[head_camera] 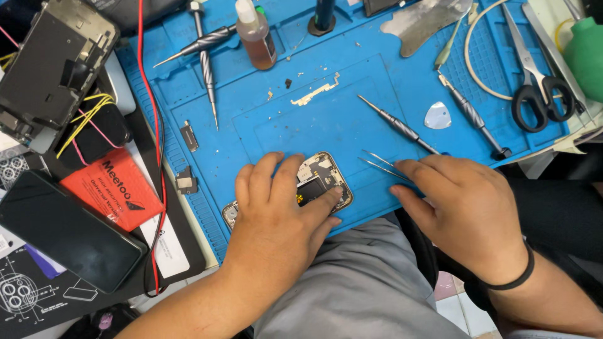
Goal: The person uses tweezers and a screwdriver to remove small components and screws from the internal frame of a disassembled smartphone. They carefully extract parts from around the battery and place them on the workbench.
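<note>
An opened phone body [323, 179] with a gold frame lies on the near edge of a blue work mat [326, 107]. My left hand [276, 213] rests flat over it, fingers spread, pressing it down. My right hand [461, 204] lies just to the right, its fingers on a pair of thin metal tweezers [380, 162] whose tips point left toward the phone. A black band circles my right wrist.
On the mat lie several precision screwdrivers [207, 69], a small amber bottle [256, 37], a flex strip [317, 91], a clear pick [438, 115], scissors [537, 88] and a metal spudger plate [424, 22]. Left of the mat are a dark phone [66, 229], a red packet [113, 188] and a screen assembly [53, 63].
</note>
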